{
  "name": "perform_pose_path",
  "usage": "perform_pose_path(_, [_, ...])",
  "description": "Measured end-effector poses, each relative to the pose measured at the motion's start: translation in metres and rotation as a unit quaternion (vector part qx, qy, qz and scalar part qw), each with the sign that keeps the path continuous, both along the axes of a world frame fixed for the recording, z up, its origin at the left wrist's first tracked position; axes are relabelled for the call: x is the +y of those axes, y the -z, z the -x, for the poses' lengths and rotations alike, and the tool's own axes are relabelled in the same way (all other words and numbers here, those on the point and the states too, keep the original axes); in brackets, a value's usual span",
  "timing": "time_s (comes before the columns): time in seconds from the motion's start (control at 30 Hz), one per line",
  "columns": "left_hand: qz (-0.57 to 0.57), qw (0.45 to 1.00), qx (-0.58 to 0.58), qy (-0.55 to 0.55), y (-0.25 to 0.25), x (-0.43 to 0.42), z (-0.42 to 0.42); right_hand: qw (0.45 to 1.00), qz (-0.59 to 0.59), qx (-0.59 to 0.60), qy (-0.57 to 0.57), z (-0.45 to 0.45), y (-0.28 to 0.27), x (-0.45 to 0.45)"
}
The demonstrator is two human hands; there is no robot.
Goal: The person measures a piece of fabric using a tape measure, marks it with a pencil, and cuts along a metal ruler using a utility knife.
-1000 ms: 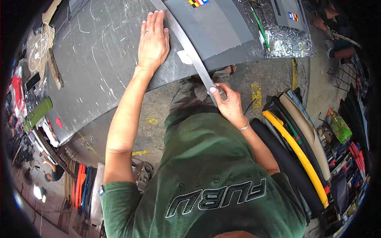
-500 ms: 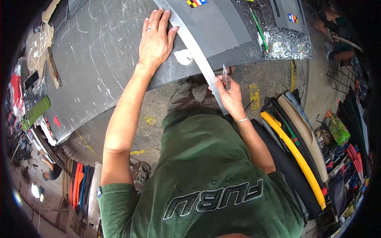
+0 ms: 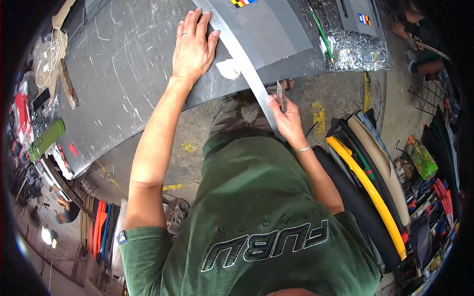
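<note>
My left hand [image 3: 191,55] lies flat on the dark, scratched table [image 3: 143,64], fingers stretched out, its fingertips at the edge of a long metal ruler [image 3: 242,61]. That ruler runs from the top of the view down past the table's near edge. Near its lower end, my right hand [image 3: 288,118] grips it with the thumb on top. A utility knife [image 3: 280,96] is also in my right hand, its blade pointing up. Alongside the ruler lies a grey sheet [image 3: 269,37] with a coloured checked patch. A torn white scrap [image 3: 228,69] sits left of the ruler.
A green pencil [image 3: 321,34] and clear plastic [image 3: 363,54] lie on the table's right side, beside another grey piece [image 3: 353,19]. Rolls of material, one yellow [image 3: 370,192], stand at my right. A green roll [image 3: 48,138] is at far left. Other people are partly visible at both sides.
The view has shifted slightly. My left hand appears marginally farther up along the ruler; my right hand keeps its grip on the ruler and the knife.
</note>
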State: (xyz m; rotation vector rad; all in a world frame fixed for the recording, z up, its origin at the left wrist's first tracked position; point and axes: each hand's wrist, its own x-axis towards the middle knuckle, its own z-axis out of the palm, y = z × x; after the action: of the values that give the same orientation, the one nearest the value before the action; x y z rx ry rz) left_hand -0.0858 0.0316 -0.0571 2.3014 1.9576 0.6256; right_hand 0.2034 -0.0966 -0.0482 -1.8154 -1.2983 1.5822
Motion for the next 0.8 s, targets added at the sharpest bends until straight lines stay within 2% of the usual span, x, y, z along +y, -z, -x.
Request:
perform_pose_path(0.13, [-0.001, 1.0, 0.006, 0.003, 0.004, 0.001, 0.0, 0.999, -0.031, 0.014, 0.023, 0.01, 0.007, 0.011])
perform_pose_path(0.23, [0.006, 1.0, 0.002, 0.007, 0.005, 0.0, 0.002, 0.999, 0.013, 0.03, 0.02, 0.015, 0.011, 0.021])
perform_pose_path(0.43, [0.007, 1.0, -0.001, 0.009, 0.004, 0.0, 0.001, 0.995, -0.044, 0.056, 0.073, 0.024, 0.006, 0.023])
perform_pose_path(0.63, [0.005, 1.0, 0.006, 0.016, 0.003, 0.0, 0.002, 0.998, -0.031, 0.04, 0.039, 0.019, 0.005, 0.027])
perform_pose_path(0.8, [0.002, 1.0, 0.002, 0.021, 0.003, 0.0, 0.003, 0.994, -0.039, 0.056, 0.087, 0.024, 0.002, 0.026])
